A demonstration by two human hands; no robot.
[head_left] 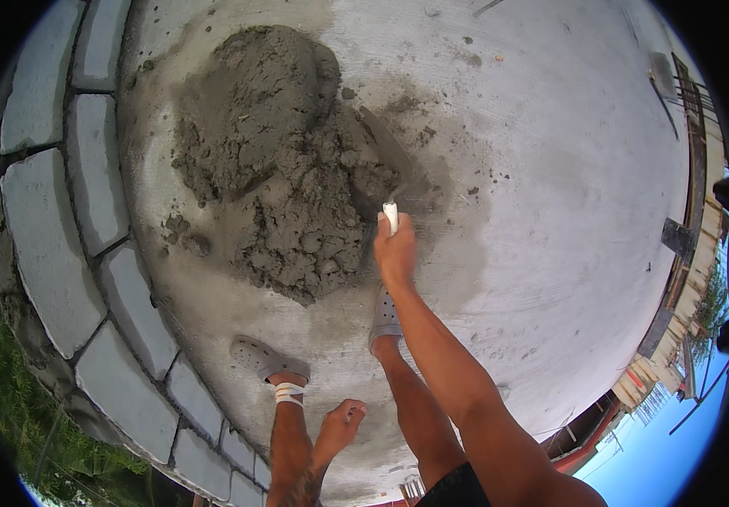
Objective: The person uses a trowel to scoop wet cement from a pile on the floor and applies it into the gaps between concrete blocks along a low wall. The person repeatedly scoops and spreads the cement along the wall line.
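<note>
My right hand (395, 253) is wrapped round the white handle of a trowel (387, 144). Its mortar-smeared blade lies tilted against the right side of a heap of wet grey mortar (271, 127). Crumbly, broken-up mortar forms the near part of this heap, while the far part is a smoother mound. Low in the picture, my left hand (339, 431) hangs beside my left leg, its fingers curled in, with nothing visible in it. It is well apart from the mortar.
A low wall of grey blocks (51, 245) with mortar joints curves along the left, greenery beyond it. My feet, in grey clogs (264, 357), stand on the concrete floor (550, 211) close to the heap. Boards (677, 279) edge the slab at the right.
</note>
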